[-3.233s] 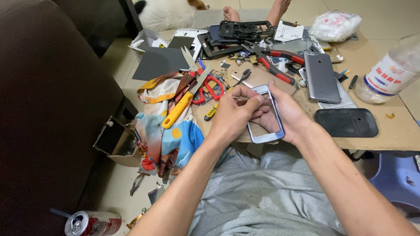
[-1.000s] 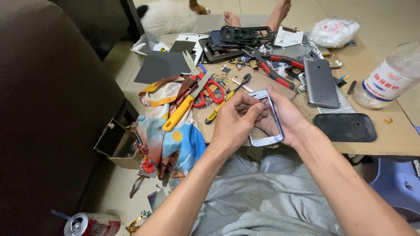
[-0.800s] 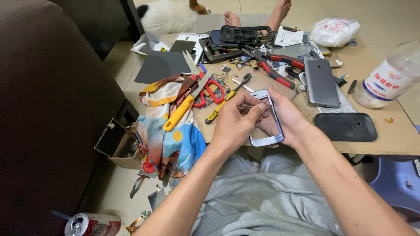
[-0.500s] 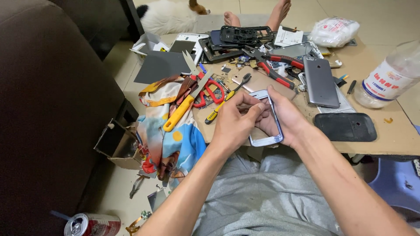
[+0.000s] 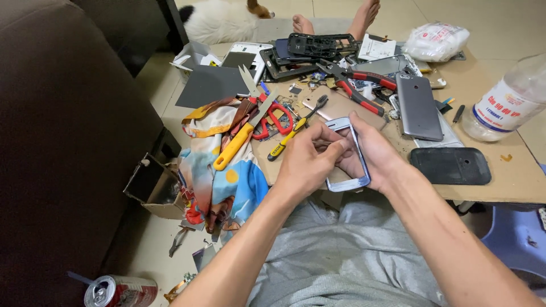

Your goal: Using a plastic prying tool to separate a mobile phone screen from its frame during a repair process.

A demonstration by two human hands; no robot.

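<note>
Both my hands meet over the near edge of a cluttered cardboard work surface point(image 5: 512, 187). My right hand point(image 5: 378, 156) cradles a silver phone frame point(image 5: 357, 183) from behind, its thumb on the top edge. My left hand point(image 5: 304, 165) pinches at the frame's left inner side with bunched fingertips; whether a small tool or part sits between them is hidden. Closest on the board are a yellow-and-black screwdriver point(image 5: 289, 138), red scissors point(image 5: 274, 119) and a yellow-handled utility knife point(image 5: 233, 149).
A grey phone point(image 5: 418, 106), black back cover point(image 5: 450, 166), red pliers point(image 5: 359, 91), plastic bottle point(image 5: 503, 102), white bag point(image 5: 435, 41) and several phone parts crowd the board. A colourful cloth point(image 5: 227, 187) hangs at left. A brown sofa point(image 5: 57, 142), small box point(image 5: 149, 185), drink can point(image 5: 120, 291), another person's feet point(image 5: 330, 20).
My hands have stayed almost in place on the phone frame; the left fingertips have shifted slightly along its left side.
</note>
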